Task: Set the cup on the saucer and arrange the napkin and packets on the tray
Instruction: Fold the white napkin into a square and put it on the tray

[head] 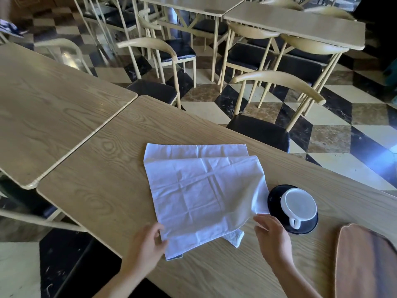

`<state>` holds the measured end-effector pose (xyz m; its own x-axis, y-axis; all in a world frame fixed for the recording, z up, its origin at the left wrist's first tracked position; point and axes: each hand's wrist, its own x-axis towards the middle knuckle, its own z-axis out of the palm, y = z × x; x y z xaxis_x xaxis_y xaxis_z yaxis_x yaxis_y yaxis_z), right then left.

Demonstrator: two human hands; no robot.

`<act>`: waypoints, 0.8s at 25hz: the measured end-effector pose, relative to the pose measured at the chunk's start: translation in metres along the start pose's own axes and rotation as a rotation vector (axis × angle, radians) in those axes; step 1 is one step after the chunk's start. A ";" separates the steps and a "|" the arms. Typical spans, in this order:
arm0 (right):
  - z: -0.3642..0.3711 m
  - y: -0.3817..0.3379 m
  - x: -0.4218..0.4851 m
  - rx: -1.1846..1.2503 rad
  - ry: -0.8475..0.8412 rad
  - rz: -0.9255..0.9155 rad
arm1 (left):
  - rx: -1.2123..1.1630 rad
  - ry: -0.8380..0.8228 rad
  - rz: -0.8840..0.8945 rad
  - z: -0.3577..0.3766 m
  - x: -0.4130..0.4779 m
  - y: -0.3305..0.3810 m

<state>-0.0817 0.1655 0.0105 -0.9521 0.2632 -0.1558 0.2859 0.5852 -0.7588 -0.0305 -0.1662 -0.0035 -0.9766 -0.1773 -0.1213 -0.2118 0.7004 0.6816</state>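
A white cloth napkin [202, 190] lies folded over on the wooden table [107, 168], its right corner draped against the black saucer [274, 197]. A white cup [298, 206] sits on that saucer, handle toward me. My left hand [148, 246] pinches the napkin's near left corner. My right hand [271, 235] hovers at the napkin's near right edge, fingers apart, just left of the saucer. A brown wooden tray [365, 263] shows partly at the lower right edge. No packets are in view.
A second table [43, 104] abuts on the left. A chair with a black seat [260, 132] stands at the table's far side. More chairs and tables [300, 24] fill the checkered floor beyond.
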 end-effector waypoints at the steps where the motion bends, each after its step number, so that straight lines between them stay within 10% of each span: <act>1: 0.000 0.003 0.002 -0.057 -0.006 -0.035 | 0.114 -0.048 0.150 0.008 -0.008 0.007; 9: 0.005 0.004 0.020 -0.338 -0.045 -0.242 | 0.681 -0.114 0.484 0.039 0.002 0.036; 20: 0.003 -0.012 0.038 -0.571 0.015 -0.465 | 0.263 0.265 0.489 -0.023 0.021 0.020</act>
<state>-0.1217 0.1658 0.0117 -0.9884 -0.1009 0.1136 -0.1306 0.9462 -0.2960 -0.0545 -0.1718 0.0248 -0.9280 0.0657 0.3667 0.2239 0.8851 0.4081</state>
